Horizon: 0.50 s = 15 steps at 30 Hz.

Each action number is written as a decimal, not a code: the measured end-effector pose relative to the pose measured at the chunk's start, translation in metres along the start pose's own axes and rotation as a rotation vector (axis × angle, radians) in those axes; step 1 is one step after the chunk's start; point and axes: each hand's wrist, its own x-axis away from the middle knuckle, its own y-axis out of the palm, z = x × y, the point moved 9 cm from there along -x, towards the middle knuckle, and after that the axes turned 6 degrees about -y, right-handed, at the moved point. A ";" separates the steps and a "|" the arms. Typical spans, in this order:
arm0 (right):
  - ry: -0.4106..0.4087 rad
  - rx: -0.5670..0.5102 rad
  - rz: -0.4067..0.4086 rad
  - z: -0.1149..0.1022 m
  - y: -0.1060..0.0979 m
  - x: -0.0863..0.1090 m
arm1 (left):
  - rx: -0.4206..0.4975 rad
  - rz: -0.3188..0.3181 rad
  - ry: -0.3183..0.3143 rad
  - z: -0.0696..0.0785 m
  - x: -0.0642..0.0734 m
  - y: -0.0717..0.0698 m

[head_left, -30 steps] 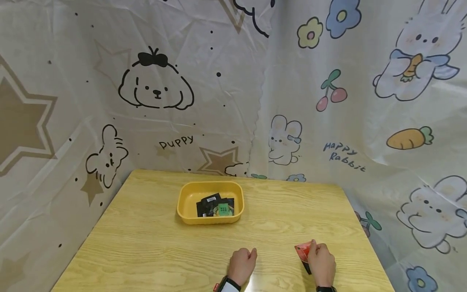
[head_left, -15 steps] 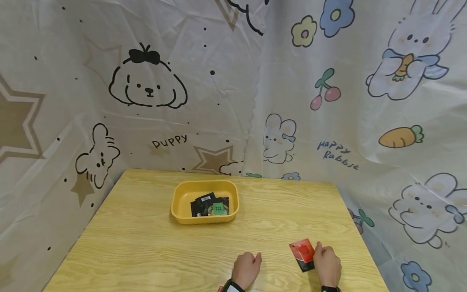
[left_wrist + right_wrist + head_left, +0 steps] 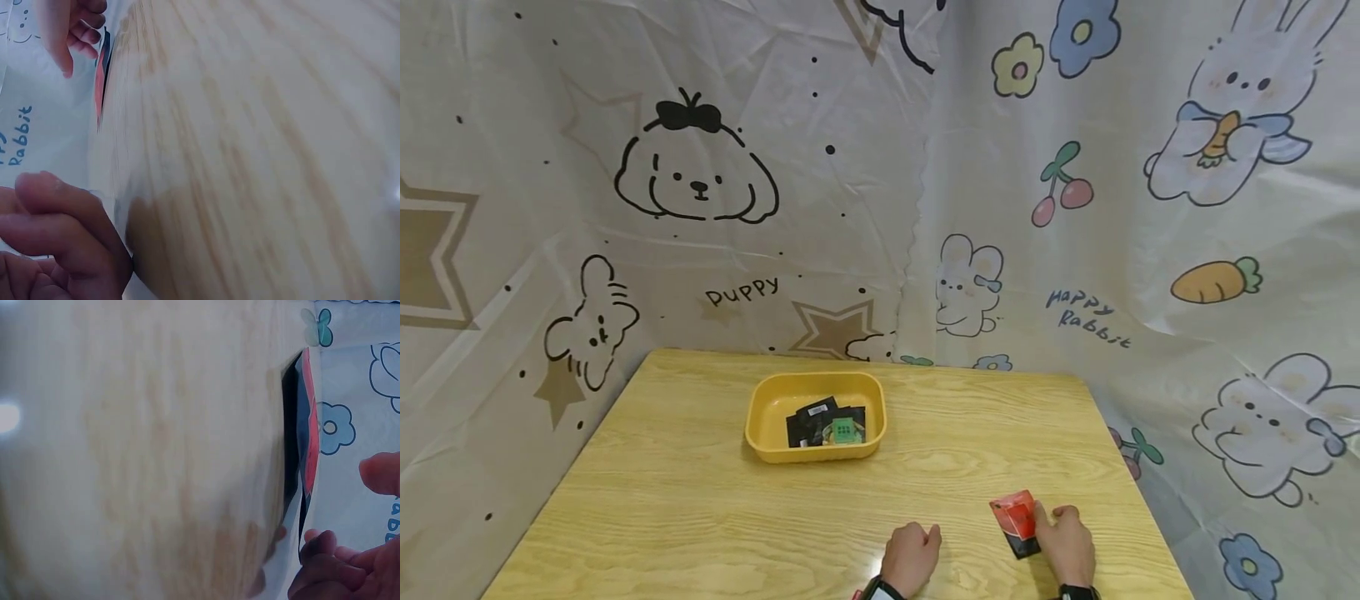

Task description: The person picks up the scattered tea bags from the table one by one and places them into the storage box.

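A flat red and black packet (image 3: pixel 1017 523) lies on the table in front of me at the right. My right hand (image 3: pixel 1066 542) is at the packet's right edge, thumb spread away from the other fingers. In the right wrist view the fingertips (image 3: pixel 322 550) are close to the packet's near corner; whether they touch it I cannot tell. The thumb (image 3: pixel 381 474) stands clear of it. To the left, my left hand (image 3: pixel 912 557) rests on the table with loosely curled fingers (image 3: pixel 69 231) and nothing in it.
Farther back on the wooden table (image 3: pixel 700 517) stands a yellow tray (image 3: pixel 756 429). Several black packets (image 3: pixel 805 425) lie in it, one with a green patch (image 3: pixel 844 431). A printed sheet (image 3: pixel 865 183) hangs behind the table and at its sides.
A second ago my right hand pinched the packet, which was tilted. The packet then came to lie flatter, and the right thumb has spread away from the fingers. My left hand stays nearly still.
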 end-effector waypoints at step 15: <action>-0.004 0.013 -0.082 0.004 0.008 -0.005 | 0.036 -0.085 0.114 0.031 0.007 0.032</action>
